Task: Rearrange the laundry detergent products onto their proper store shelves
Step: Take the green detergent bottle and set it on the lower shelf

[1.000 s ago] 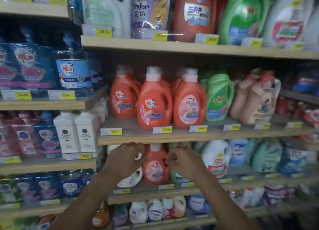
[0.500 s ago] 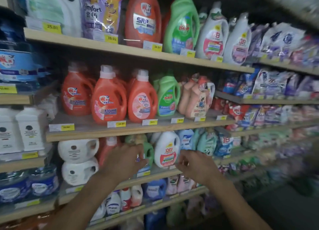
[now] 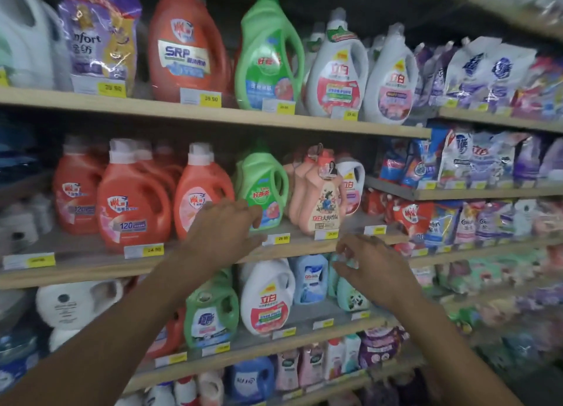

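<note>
Status: mid-task, nothing in transit.

- Left hand (image 3: 225,229): released, fingers out straight. The tips are at the lower label of the green plastic handled jug (image 3: 263,189) on the middle wooden shelf (image 3: 91,267). Can't tell if it's contact or just short of it. No grip.
- Right hand (image 3: 373,267): loose, fingers spread, grasping nothing. It hangs in front of the small mint-green bottle with a panda print (image 3: 350,296) on the lower wooden shelf (image 3: 259,346). Contact unclear.

Looks done:
- The middle shelf reads as sorted. The orange plastic jugs with white caps (image 3: 134,204) sit together at left, then the green jug, then the peach-coloured bottles (image 3: 323,198).
- Price tags line up roughly under each group.

Looks open:
- The lower shelf is mixed. One orange jug (image 3: 170,332) is half hidden behind the left forearm, next to a light-green jug with a blue label (image 3: 211,311) and a white jug with a red label (image 3: 268,296).
- My guess is the orange one is a stray that belongs one shelf up.
- The pouches at far right are too blurred to judge.

Estimate: more facing-up than moving left, but at least one relocation is pending.
</note>
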